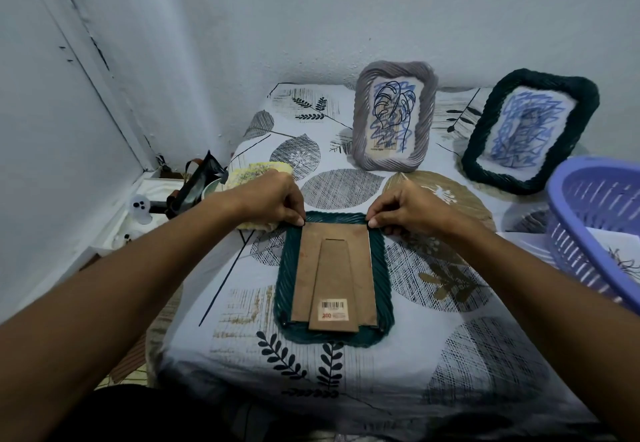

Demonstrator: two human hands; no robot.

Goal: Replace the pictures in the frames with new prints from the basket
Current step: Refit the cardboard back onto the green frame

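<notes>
Both hands, left hand (277, 199) and right hand (405, 211), pinch the backing board (332, 268) top corners; its barcode sticker (334, 309) reads "200"

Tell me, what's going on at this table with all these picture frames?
A person has laid a dark green frame face down and sets both hands, left hand and right hand, at the top corners of its brown backing board. A grey frame and another dark green frame stand behind. The purple basket waits to the right.

Both forearms are bare to the frame's edge, no sleeves showing, and the left hand (277, 200) and right hand (408, 209) wear no rings or gloves.
</notes>
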